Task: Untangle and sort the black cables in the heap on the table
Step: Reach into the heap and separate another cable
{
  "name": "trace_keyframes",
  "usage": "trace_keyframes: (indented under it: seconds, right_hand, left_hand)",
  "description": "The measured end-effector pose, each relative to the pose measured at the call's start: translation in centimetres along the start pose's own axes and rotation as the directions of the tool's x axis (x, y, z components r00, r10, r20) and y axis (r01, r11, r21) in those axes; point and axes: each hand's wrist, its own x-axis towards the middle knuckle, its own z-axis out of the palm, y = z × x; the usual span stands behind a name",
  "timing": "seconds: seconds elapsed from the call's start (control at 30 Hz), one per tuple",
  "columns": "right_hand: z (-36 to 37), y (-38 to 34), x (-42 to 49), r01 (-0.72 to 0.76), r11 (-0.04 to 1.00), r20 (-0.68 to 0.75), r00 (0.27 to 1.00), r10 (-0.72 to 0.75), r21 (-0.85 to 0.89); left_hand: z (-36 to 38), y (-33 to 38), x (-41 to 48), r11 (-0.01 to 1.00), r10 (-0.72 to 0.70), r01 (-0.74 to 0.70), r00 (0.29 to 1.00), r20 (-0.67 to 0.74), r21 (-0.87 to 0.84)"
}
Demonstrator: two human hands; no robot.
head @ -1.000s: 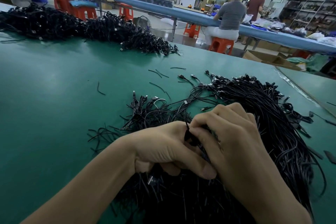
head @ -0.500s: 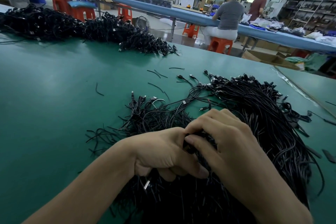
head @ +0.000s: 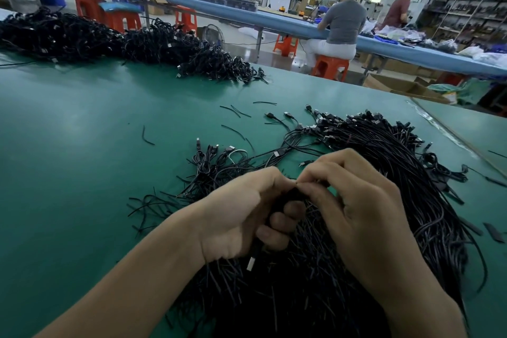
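Over the near end of the heap [head: 384, 173]: left hand [head: 241, 214], grip clamped round a short bundle [head: 288, 197] of black cables, silver plug [head: 251, 263] hanging below the fist. Right hand [head: 365, 208], touching it, grip pinched on bundle's top. Bundle axis near upright, between both hands.

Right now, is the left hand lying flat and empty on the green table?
No, the left hand grips a black cable bundle, a silver plug poking out below.

We found open table [head: 82, 173] on our left, while the cable heap [head: 397, 178] filled the right and another pile [head: 82, 38] the far edge.
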Motion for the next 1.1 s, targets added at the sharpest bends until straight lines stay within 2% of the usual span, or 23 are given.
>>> trace_keyframes:
  seconds: [0.27,0.4,0.57,0.8,0.93,1.03,1.1]
  right_hand:
    - [0.3,-0.2,0.1,-0.008,0.998,-0.168,0.986,0.018,0.06]
    - [0.6,-0.2,0.1,-0.029,0.997,-0.15,0.988,0.039,0.067]
    - [0.6,0.0,0.2,-0.048,0.999,-0.08,0.996,0.047,-0.011]
    - [0.4,-0.2,0.1,-0.068,0.996,-0.054,0.996,0.065,-0.055]
    - [1.0,-0.6,0.1,-0.134,0.989,-0.059,0.99,0.13,-0.069]
    - [1.4,-0.5,0.1,-0.197,0.98,-0.082,0.977,0.197,0.002]
    - [1.7,-0.6,0.1,-0.24,0.965,-0.083,0.965,0.249,0.105]
  left_hand:
    - [0.7,0.3,-1.1,0.982,0.19,-0.191,0.98,0.055,0.013]
    - [0.9,0.2,-0.7,0.97,0.244,-0.244,0.97,-0.011,0.0]
    - [1.0,-0.2,-0.2,0.951,0.303,-0.29,0.946,-0.117,0.11]
    - [1.4,-0.2,-0.3,0.956,0.283,-0.261,0.943,-0.178,0.136]
    - [1.5,-0.5,-0.1,0.959,0.277,-0.257,0.94,-0.198,0.121]
    - [1.6,-0.7,0.0,0.932,0.351,-0.321,0.914,-0.202,0.169]
    - [1.5,-0.9,0.1,0.866,0.459,-0.383,0.865,-0.205,0.322]
